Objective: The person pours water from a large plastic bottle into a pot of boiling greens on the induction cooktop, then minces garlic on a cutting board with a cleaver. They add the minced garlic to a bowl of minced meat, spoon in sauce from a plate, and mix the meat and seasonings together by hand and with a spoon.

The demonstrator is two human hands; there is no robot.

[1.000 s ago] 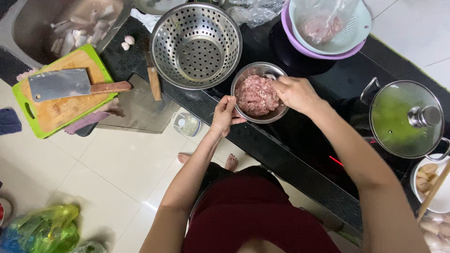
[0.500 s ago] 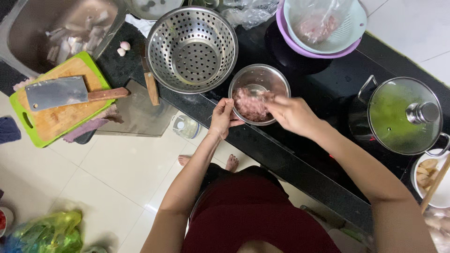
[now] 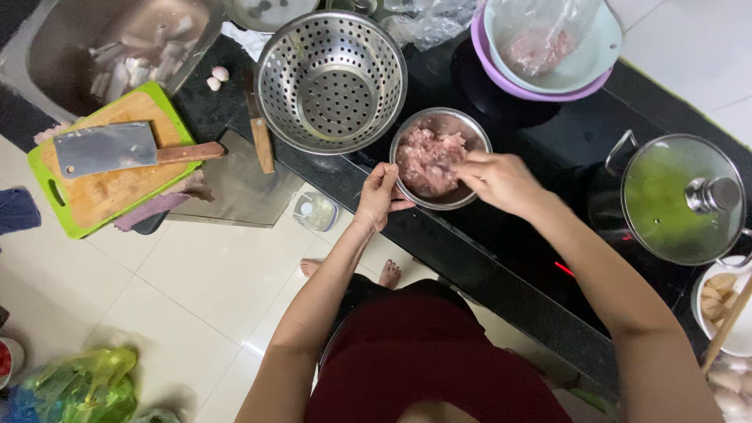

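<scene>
Your left hand is gripping the rim of the round metal bowl, standing upright. Your right hand is pinching the pink minced meat inside.

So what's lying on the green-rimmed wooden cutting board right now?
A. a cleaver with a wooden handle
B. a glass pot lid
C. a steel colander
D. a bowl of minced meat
A: the cleaver lies flat on the cutting board, its wooden handle sticking out past the board's edge; the colander stands apart on the black counter.
</scene>
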